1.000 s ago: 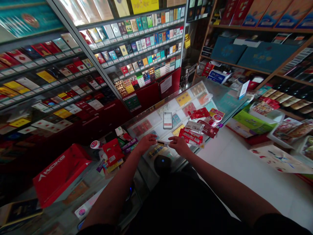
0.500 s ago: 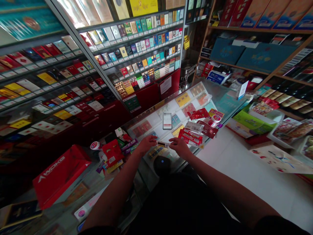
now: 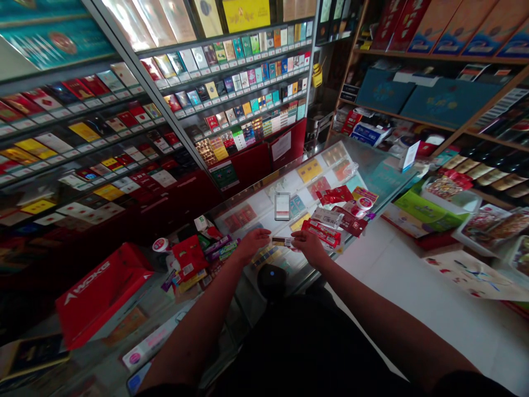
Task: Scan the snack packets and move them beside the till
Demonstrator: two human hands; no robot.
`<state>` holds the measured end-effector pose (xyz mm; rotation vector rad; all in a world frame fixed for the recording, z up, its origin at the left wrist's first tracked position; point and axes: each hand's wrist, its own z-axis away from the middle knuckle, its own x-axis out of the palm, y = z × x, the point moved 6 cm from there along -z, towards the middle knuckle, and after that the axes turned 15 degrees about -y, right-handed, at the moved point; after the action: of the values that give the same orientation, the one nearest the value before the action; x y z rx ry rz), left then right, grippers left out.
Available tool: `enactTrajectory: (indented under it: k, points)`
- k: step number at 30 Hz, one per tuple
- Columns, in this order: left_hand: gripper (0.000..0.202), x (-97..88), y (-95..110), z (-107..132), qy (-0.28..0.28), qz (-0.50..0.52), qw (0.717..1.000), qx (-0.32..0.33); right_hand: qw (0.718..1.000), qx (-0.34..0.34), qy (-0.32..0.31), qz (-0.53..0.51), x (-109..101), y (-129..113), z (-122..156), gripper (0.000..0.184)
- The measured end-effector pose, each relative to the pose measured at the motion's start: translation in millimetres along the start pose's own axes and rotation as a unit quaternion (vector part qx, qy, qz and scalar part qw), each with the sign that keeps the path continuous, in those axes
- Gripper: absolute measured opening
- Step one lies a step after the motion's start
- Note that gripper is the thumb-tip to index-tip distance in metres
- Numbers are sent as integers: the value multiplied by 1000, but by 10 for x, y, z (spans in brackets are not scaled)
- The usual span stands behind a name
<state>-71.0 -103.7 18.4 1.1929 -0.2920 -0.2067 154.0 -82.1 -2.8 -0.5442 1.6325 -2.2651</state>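
My left hand and my right hand meet over the glass counter. Both pinch the ends of a small flat pack, dark with a light band, held level just above the glass. A phone lies flat on the counter beyond the pack. Red snack packets lie right beside my right hand. A round black device with a small blue light sits under my wrists.
Shelves of cigarette packs line the left wall behind the counter. A red box and small red packets lie at the counter's left end. Wooden shelves and trays of goods stand to the right, beside white floor.
Both hands have shifted a little farther along the counter with the small pack still between them; the view has tilted slightly.
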Motion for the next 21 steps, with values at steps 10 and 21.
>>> enactTrajectory:
  k: [10, 21]
  points:
    - [44, 126, -6, -7, -15, 53, 998, 38, 999, -22, 32, -11, -266, -85, -1, 45]
    - [48, 89, -43, 72, 19, 71, 997, -7, 990, -26, 134, 44, -933, -249, -54, 40]
